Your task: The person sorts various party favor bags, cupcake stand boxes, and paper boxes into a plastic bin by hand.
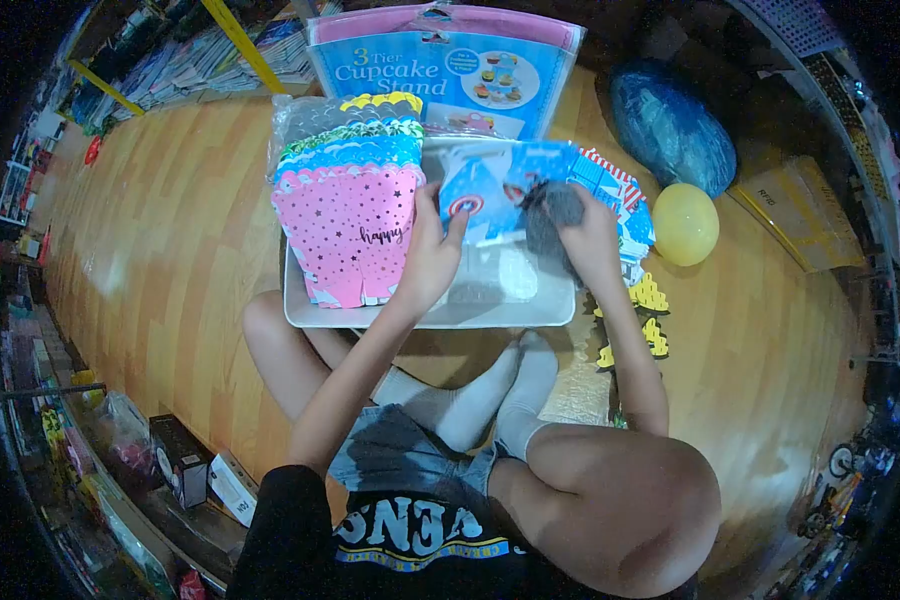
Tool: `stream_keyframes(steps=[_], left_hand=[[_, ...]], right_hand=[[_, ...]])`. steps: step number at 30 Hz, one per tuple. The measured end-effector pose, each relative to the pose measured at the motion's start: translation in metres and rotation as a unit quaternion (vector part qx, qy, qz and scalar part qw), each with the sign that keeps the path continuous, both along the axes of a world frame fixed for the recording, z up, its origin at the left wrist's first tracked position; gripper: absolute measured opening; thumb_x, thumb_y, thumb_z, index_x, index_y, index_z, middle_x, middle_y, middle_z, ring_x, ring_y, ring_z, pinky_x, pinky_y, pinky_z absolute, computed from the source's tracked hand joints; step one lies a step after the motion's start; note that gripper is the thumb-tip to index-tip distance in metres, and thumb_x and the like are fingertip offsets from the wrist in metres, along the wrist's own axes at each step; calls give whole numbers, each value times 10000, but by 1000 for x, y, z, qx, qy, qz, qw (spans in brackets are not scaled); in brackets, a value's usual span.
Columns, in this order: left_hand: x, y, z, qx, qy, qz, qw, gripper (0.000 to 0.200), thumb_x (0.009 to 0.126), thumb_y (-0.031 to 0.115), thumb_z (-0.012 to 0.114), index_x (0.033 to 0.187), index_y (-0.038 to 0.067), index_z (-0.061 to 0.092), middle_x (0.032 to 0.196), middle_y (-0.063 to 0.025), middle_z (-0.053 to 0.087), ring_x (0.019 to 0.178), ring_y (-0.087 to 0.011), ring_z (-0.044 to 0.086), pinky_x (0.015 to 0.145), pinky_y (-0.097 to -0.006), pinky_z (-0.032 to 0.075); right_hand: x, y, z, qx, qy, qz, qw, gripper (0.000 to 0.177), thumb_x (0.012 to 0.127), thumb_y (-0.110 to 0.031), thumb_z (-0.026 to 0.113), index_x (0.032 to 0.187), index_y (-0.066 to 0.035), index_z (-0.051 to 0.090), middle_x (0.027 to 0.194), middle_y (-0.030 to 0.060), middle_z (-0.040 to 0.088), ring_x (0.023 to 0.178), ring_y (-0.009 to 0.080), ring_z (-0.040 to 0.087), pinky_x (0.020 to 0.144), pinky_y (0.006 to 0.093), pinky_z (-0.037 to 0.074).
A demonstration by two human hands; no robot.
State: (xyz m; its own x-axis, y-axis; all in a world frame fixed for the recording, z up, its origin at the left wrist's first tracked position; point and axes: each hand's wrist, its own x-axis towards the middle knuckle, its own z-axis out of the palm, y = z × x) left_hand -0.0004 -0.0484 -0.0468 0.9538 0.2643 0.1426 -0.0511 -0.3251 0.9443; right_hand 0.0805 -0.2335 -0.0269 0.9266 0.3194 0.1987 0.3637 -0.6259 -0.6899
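Black shirt (410,530), left grip (432,250) holding packet (485,185)

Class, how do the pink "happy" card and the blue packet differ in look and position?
Look: the pink card is dotted with dark stars, while the blue packet shows a round red-and-white emblem.
Position: the pink card fronts a stack in the white tray, whereas the blue packet is held in the left hand.
Shared: both are printed.

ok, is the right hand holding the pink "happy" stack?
No, the right hand holds a dark grey item, while the pink stack is over by the left hand.
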Motion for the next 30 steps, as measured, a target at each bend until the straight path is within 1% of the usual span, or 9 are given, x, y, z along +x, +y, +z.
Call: stream_keyframes(steps=[6, 8, 12, 14, 17, 19, 22, 25, 30], left_hand=[[-24, -43, 66, 307, -59, -8, 950, 497, 838, 131, 487, 1236, -72, 269, 1285, -296, 271, 1207, -408, 286, 1008, -424, 236], [-18, -44, 47, 346, 7, -148, 927, 477, 830, 180, 499, 1216, -44, 330, 1264, -289, 303, 1181, -423, 313, 987, -457, 265], [4, -32, -13, 445, 25, -199, 873, 500, 833, 312, 486, 1176, -39, 390, 1214, -255, 383, 1153, -390, 356, 954, -447, 312], [8, -26, -18, 441, 7, -200, 875, 478, 827, 299, 496, 1164, -29, 407, 1206, -238, 396, 1137, -372, 373, 940, -442, 320], [8, -25, -18, 442, -10, -193, 876, 436, 814, 275, 515, 1141, -3, 438, 1191, -202, 416, 1110, -336, 399, 908, -430, 334], [6, -27, -16, 447, -15, -189, 874, 416, 807, 263, 524, 1130, 12, 452, 1184, -184, 423, 1097, -318, 408, 890, -423, 340], [4, -29, -18, 453, -10, -186, 872, 380, 788, 239, 544, 1105, 41, 475, 1177, -158, 429, 1084, -297, 411, 863, -409, 347], [6, -28, -20, 452, -18, -185, 872, 372, 774, 218, 556, 1096, 48, 480, 1175, -151, 430, 1080, -292, 411, 849, -416, 352], [5, -27, -16, 423, -24, -189, 886, 331, 757, 160, 568, 1060, 53, 491, 1087, -136, 453, 1029, -292, 430, 828, -398, 357]], right_hand=[[44, 28, -16, -100, -30, -43, 994, 295, 621, -76, 573, 896, 32, 569, 733, 227, 598, 710, 378, 589, 650, 436, 469], [42, 37, -16, -145, -55, -47, 987, 321, 610, -53, 558, 916, 43, 570, 701, 240, 594, 661, 372, 597, 624, 438, 483], [40, 26, -11, -115, -33, -71, 990, 369, 625, -34, 545, 989, 19, 558, 775, 236, 601, 729, 365, 599, 651, 428, 477], [50, -4, -22, 141, -125, -86, 978, 421, 637, -9, 532, 1057, -28, 536, 843, 211, 608, 794, 352, 593, 688, 414, 468], [71, -63, -34, 185, -83, -141, 969, 414, 654, -23, 551, 1065, -70, 533, 985, 186, 573, 891, 344, 559, 764, 385, 447], [89, -93, -55, -71, -160, -235, 956, 453, 658, -65, 592, 1103, -83, 511, 1060, 175, 526, 957, 338, 520, 803, 375, 431], [98, -110, -88, -202, -115, -187, 954, 480, 661, -166, 647, 1109, -82, 498, 1105, 172, 477, 1025, 323, 472, 823, 396, 414], [88, -92, -113, -330, -208, -97, 916, 534, 633, -250, 691, 1094, -71, 490, 1034, 164, 514, 1025, 299, 470, 797, 419, 416], [86, -68, -125, -382, -125, -34, 915, 501, 598, -272, 719, 1013, -66, 530, 932, 138, 565, 963, 271, 507, 795, 415, 415]])
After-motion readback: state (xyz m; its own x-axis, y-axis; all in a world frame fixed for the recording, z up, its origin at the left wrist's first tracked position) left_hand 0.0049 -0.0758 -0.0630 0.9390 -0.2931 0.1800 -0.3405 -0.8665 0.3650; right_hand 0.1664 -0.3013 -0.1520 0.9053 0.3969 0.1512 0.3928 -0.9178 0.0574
